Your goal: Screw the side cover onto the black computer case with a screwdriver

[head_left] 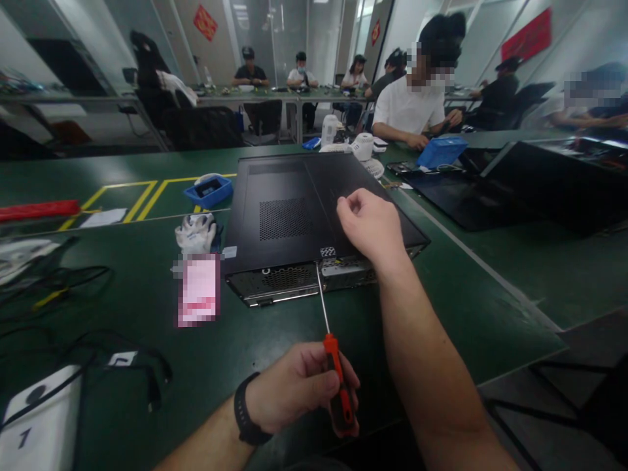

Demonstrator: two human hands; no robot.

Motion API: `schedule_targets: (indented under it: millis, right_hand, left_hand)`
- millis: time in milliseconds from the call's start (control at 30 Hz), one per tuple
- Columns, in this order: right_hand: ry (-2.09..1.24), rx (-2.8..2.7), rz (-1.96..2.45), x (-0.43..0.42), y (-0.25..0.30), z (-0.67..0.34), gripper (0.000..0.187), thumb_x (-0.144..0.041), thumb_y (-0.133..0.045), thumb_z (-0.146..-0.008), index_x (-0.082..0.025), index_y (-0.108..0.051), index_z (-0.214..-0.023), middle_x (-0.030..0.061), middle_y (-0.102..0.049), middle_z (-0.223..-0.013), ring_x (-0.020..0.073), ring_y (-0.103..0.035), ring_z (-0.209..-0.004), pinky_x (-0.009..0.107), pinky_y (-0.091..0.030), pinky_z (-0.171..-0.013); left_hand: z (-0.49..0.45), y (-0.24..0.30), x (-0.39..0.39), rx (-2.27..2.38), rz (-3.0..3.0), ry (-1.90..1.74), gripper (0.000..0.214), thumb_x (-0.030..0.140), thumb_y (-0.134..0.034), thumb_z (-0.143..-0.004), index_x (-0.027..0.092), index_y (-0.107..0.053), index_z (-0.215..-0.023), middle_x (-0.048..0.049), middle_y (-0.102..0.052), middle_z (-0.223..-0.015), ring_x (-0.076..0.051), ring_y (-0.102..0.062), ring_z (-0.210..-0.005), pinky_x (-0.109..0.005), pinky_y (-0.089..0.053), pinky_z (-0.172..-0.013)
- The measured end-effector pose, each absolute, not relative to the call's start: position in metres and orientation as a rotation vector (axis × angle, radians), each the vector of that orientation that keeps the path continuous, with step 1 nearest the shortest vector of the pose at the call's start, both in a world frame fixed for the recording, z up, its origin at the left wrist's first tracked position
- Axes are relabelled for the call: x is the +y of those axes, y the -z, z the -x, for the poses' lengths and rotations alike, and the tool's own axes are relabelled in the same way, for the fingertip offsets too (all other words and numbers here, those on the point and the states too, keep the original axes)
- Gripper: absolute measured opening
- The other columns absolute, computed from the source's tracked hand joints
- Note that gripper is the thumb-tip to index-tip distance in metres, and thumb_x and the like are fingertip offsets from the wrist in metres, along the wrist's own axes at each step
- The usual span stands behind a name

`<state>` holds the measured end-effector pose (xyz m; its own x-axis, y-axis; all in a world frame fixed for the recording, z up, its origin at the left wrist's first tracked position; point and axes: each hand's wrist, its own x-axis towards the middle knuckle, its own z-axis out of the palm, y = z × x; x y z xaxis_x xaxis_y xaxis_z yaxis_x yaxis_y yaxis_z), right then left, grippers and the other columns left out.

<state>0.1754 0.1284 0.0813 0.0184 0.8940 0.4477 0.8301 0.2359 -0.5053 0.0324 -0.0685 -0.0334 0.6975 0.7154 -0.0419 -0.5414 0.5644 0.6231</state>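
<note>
A black computer case lies flat on the green table, its vented rear panel facing me. My left hand, a black band on its wrist, is closed round the red and black handle of a screwdriver. The thin shaft runs up to the top edge of the rear panel, where the tip touches it. My right hand rests on the case lid near its rear right corner, fingers curled into a loose pinch; I cannot make out anything in them.
White gloves and a small blue tray lie left of the case, black cables further left. A white box sits at the lower left. Another open black case lies on the right. Several people sit at the far tables.
</note>
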Motion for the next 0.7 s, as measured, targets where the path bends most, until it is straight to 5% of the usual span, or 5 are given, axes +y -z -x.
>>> schedule_targets:
  millis: [400, 700]
  right_hand:
    - [-0.064, -1.86, 1.66, 0.124, -0.084, -0.171, 0.032, -0.049, -0.052, -0.095, -0.024, -0.069, -0.085, 0.0058, -0.072, -0.079, 0.0211, -0.06, -0.073, 0.034, -0.038, -0.069]
    - [-0.015, -1.898, 1.682, 0.122, -0.086, -0.169, 0.033, -0.05, -0.05, -0.096, -0.024, -0.07, -0.088, 0.0071, -0.073, -0.083, 0.0239, -0.064, -0.078, 0.035, -0.042, -0.073]
  left_hand:
    - [-0.034, 0.047, -0.073, 0.256, -0.644, -0.734, 0.034, 0.049, -0.066, -0.098, 0.017, -0.061, -0.107, -0.0062, -0.079, -0.092, -0.015, -0.078, -0.07, -0.013, -0.049, -0.047]
    - [-0.031, 0.031, -0.074, 0.274, -0.599, -0.698, 0.04, 0.049, -0.065, -0.099, 0.016, -0.071, -0.121, -0.007, -0.074, -0.091, -0.012, -0.074, -0.072, -0.018, -0.055, -0.06]
